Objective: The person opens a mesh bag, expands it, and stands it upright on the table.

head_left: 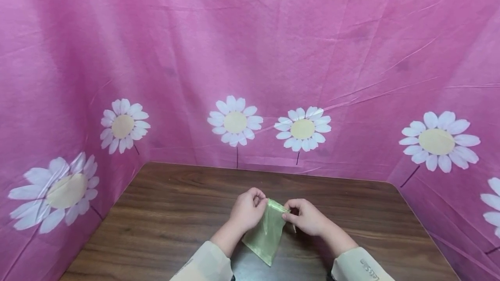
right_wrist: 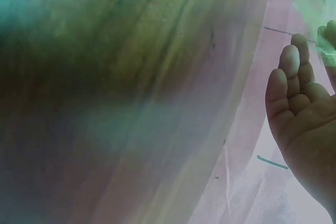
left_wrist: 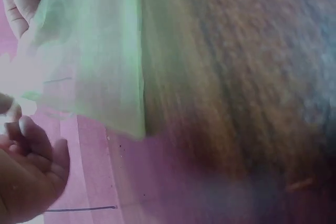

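Wood-grain table [head_left: 175, 211] beneath green pouch [head_left: 270, 234] in left hand [head_left: 248, 210] and right hand [head_left: 307, 217]

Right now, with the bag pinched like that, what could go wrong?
1. Slip: the left hand and right hand pinch the green bag only along its top edge, so a corner might slide free.
2. Strain: the fabric looks thin and sheer; tugging the hands apart could stretch or tear it.
3. Snag: a thin pale strand hangs by the right hand and might catch on the fingers.
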The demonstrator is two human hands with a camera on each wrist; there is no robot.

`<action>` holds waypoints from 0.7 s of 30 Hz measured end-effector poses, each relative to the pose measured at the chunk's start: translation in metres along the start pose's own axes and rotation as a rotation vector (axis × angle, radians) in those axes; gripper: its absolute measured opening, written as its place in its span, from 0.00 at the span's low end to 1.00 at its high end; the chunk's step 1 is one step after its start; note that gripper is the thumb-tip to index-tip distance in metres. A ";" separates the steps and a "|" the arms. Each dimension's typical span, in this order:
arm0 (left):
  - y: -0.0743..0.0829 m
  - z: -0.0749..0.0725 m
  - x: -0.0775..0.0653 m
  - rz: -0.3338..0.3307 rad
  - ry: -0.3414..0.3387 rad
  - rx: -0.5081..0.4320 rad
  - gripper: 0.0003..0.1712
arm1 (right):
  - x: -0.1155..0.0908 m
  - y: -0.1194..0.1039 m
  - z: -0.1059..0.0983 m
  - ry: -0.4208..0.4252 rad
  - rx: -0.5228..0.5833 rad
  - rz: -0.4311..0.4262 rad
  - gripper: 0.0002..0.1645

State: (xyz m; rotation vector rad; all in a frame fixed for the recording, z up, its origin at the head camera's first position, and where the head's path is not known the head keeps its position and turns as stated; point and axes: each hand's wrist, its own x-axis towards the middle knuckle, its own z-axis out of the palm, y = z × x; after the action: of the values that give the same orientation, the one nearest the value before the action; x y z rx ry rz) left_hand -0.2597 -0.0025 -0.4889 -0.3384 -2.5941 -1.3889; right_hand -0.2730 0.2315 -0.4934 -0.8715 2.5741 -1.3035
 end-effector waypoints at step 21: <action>0.010 -0.010 0.009 0.221 -0.267 0.289 0.22 | 0.007 -0.016 -0.019 -0.017 -0.113 -0.041 0.08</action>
State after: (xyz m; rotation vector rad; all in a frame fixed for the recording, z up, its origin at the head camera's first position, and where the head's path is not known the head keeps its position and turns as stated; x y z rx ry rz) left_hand -0.2648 -0.0046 -0.4735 -0.7834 -2.8087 -0.9356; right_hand -0.2786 0.2329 -0.4683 -0.9550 2.6527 -1.1649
